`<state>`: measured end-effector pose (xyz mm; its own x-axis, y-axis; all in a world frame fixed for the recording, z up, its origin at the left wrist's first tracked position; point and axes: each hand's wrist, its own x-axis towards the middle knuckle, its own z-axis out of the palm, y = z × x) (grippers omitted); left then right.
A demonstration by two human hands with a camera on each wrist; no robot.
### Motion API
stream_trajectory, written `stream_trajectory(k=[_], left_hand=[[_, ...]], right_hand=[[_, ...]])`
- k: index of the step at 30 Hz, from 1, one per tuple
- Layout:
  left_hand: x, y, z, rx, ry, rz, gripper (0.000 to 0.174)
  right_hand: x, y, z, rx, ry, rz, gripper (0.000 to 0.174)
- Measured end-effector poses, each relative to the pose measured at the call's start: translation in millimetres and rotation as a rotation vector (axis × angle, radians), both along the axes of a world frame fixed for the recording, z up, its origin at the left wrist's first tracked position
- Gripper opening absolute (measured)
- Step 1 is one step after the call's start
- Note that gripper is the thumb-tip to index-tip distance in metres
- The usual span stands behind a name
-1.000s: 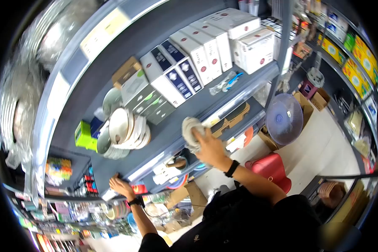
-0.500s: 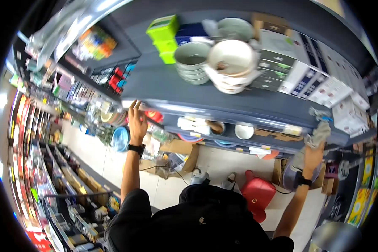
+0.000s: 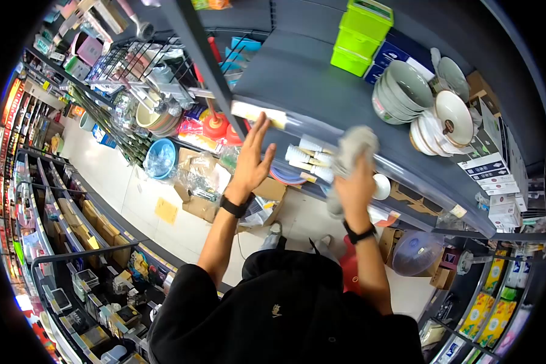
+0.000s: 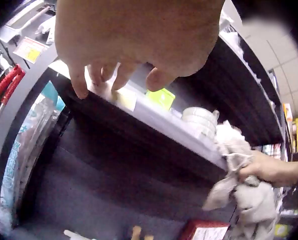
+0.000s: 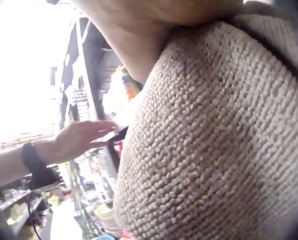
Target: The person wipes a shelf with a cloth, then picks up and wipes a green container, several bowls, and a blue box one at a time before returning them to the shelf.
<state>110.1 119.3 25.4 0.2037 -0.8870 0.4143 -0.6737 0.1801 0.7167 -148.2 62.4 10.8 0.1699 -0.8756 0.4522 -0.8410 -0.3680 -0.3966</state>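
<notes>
My right hand (image 3: 355, 189) grips a bunched grey-beige cloth (image 3: 353, 148) at the front edge of the dark shelf (image 3: 309, 79). In the left wrist view the cloth (image 4: 256, 200) hangs down from the fist in loose folds. Its coarse knitted weave (image 5: 204, 135) fills much of the right wrist view. My left hand (image 3: 252, 159) has its fingers extended, fingertips at the shelf's front rail beside a pale label (image 3: 259, 114). Nothing is held in it.
Stacked green-grey bowls (image 3: 400, 94), white bowls (image 3: 452, 118) and lime-green boxes (image 3: 361, 36) stand on the shelf, with white boxes (image 3: 497, 164) farther right. Below are white-handled brushes (image 3: 309, 159). A red stool (image 3: 350, 267) and an open carton (image 3: 270, 194) are on the floor.
The right hand first swung out to the right along the shelf edge with the cloth, then came back left toward the left hand. The head view has turned left.
</notes>
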Motion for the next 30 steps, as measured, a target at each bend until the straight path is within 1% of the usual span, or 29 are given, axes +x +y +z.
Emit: stream_trajectory(k=[1, 3, 5, 6, 7, 8, 9, 10, 11, 13, 15, 16, 17, 18, 19, 20, 21, 22, 23, 25, 26, 27, 28, 29, 30], left_hand=[[2, 7, 2, 0.0, 0.046, -0.014, 0.056], [4, 25, 4, -0.002, 0.096, 0.001, 0.054], [7, 44, 5, -0.051, 0.19, 0.073, 0.051], [11, 51, -2, -0.08, 0.174, 0.136, 0.053], [13, 61, 6, -0.115, 0.126, 0.215, 0.052], [21, 66, 3, -0.125, 0.181, 0.237, 0.052], [30, 72, -1, -0.131, 0.24, 0.262, 0.052], [37, 78, 0, -0.128, 0.248, 0.257, 0.05], [43, 83, 2, -0.119, 0.288, 0.244, 0.049], [57, 87, 0, -0.123, 0.271, 0.243, 0.048], [73, 74, 5, -0.207, 0.226, 0.241, 0.049], [83, 60, 13, -0.281, 0.124, 0.232, 0.053], [91, 40, 24, -0.377, 0.1, 0.248, 0.057], [99, 18, 38, -0.476, 0.071, 0.267, 0.061], [111, 2, 58, -0.497, -0.058, 0.323, 0.071], [119, -15, 76, -0.495, -0.06, 0.363, 0.081], [126, -34, 89, -0.514, 0.011, 0.326, 0.083], [136, -55, 94, -0.527, 0.12, 0.203, 0.085], [137, -67, 103, -0.525, 0.082, 0.232, 0.076], [143, -88, 108, -0.208, 0.268, 0.037, 0.056], [138, -96, 107, -0.252, 0.402, 0.012, 0.046], [131, -100, 103, -0.292, 0.544, -0.007, 0.038], [126, -102, 99, -0.282, 0.557, 0.001, 0.038], [124, -105, 98, -0.364, 0.532, 0.055, 0.034], [124, -108, 98, -0.449, 0.501, 0.106, 0.031]], right_hand=[[44, 7, 22, 0.18, 0.001, 0.054, 0.09], [122, 1, 23, 0.112, -0.037, 0.199, 0.088], [185, -2, 32, 0.202, 0.068, 0.273, 0.085], [213, -5, 34, 0.156, 0.072, 0.295, 0.085], [232, -6, 35, 0.111, 0.078, 0.317, 0.085], [241, -4, 44, 0.105, 0.019, 0.334, 0.083], [244, -1, 55, 0.102, -0.035, 0.352, 0.082], [237, -2, 59, 0.095, -0.105, 0.376, 0.079], [221, -4, 63, 0.099, -0.116, 0.389, 0.076], [176, -10, 93, 0.259, -0.175, 0.297, 0.067], [127, -29, 134, 0.272, -0.165, 0.17, 0.056], [108, -47, 152, 0.259, -0.102, 0.159, 0.053], [98, -65, 171, 0.243, -0.044, 0.152, 0.051], [101, -74, 192, 0.218, 0.071, 0.17, 0.051], [104, -85, 206, 0.189, 0.18, 0.187, 0.05], [102, -118, 194, 0.186, 0.185, 0.189, 0.05], [99, -162, 163, 0.215, 0.335, 0.195, 0.051], [100, -186, 142, 0.242, 0.486, 0.201, 0.052], [104, -184, 135, 0.359, 0.607, 0.271, 0.05], [120, -163, 143, 0.522, 0.605, 0.431, 0.051], [119, -177, 125, 0.561, 0.415, 0.43, 0.053], [126, -176, 121, 0.559, 0.403, 0.433, 0.056], [141, -171, 119, 0.502, 0.484, 0.438, 0.056], [160, -169, 117, 0.442, 0.558, 0.441, 0.057], [182, -166, 119, 0.427, 0.537, 0.457, 0.054]])
